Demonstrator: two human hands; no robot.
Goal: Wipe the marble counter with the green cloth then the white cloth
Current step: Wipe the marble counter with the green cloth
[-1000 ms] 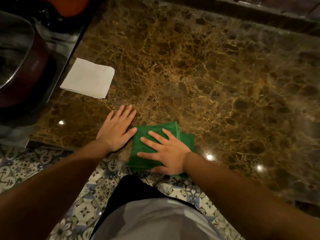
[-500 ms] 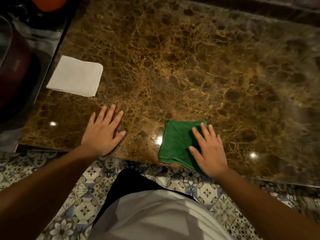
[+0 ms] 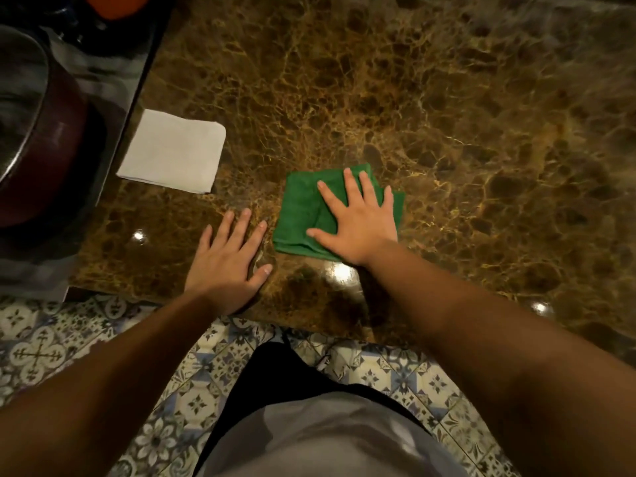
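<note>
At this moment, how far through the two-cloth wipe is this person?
Nothing shows as finished: the wiped area cannot be told from the marble counter itself. In hand is the first pass: the right hand lies flat with spread fingers on the folded green cloth, while the left hand rests flat on the bare marble. Left to do: the white cloth lies folded and untouched near the counter's left edge.
</note>
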